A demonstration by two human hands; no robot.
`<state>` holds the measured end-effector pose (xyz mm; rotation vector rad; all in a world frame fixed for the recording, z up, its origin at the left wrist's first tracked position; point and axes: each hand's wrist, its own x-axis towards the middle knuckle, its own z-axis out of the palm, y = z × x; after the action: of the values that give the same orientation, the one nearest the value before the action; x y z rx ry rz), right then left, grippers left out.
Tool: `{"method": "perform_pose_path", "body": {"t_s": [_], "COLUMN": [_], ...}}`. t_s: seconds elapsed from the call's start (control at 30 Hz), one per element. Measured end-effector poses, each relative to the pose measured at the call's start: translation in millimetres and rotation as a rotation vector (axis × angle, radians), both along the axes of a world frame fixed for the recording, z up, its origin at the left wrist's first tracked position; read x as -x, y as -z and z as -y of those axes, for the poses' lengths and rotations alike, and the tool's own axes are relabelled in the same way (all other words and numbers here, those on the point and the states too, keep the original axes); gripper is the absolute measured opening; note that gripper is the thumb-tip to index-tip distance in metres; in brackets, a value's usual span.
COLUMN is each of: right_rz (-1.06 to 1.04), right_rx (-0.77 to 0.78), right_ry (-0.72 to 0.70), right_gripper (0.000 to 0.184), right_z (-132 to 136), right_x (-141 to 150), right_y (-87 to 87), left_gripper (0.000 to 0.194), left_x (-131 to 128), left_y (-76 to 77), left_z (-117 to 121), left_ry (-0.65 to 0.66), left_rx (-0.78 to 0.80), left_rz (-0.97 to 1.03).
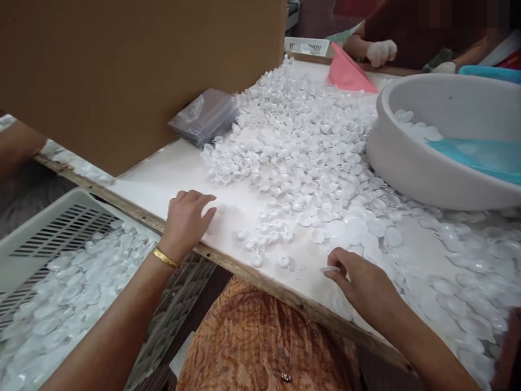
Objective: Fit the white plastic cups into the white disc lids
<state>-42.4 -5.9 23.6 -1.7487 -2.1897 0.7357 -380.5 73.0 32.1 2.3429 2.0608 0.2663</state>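
My right hand (360,279) pinches a thin white plastic disc (329,269) between thumb and fingers, just above the near part of the table. My left hand (189,220) is over the table's front edge, thumb and forefinger apart with a gap between them. Beside its fingertips the white surface is blurred, and I cannot make out whether a small piece lies there. Between my hands lie several small white plastic cups (272,236), some standing singly. Flat white round pieces (358,231) are spread beyond my right hand.
A large heap of white cup-like pieces (301,136) covers the table's middle. A grey tub (423,163) stands at right, a pink scoop-like container (350,70) behind. Cardboard (142,65) and clear bags (205,117) are at left. A filled basket (52,222) sits below. A co-worker's gloved hand (381,53) is opposite.
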Motion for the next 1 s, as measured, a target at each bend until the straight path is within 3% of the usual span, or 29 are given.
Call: {"method": "perform_pose_path", "body": {"t_s": [0.1, 0.2, 0.37, 0.6, 0.83, 1.0], "right_rz": [-0.231, -0.427, -0.462, -0.376, -0.274, -0.271], "right_rx": [0.144, 0.213, 0.157, 0.176, 0.277, 0.277], "right_ry": [0.063, 0.043, -0.014, -0.097, -0.062, -0.057], "right_gripper": [0.011, 0.009, 0.009, 0.014, 0.015, 0.011], "right_z": [-13.3, -32.1, -67.6, -98.8, -112.5, -117.8], "right_x": [20.1, 55.1, 108.2, 146.4, 169.5, 172.9], "right_y": [-16.6, -22.7, -14.2, -6.5, 7.0, 14.7], "left_gripper": [0.030, 0.026, 0.025, 0.022, 0.024, 0.021], "left_x": [-21.1, -37.1, -32.2, -18.6, -28.1, -30.5], "left_y": [-2.6, 4.3, 20.4, 17.3, 12.9, 12.6], "left_z": [12.7, 17.8, 8.2, 8.6, 8.8, 3.1], "left_ry": [0.176, 0.278, 0.161, -0.075, -0.063, -0.150], "left_rx": [0.181, 0.323, 0.203, 0.087, 0.149, 0.198], "left_rz": [0.239, 0.268, 0.256, 0.624, 0.252, 0.231]}}
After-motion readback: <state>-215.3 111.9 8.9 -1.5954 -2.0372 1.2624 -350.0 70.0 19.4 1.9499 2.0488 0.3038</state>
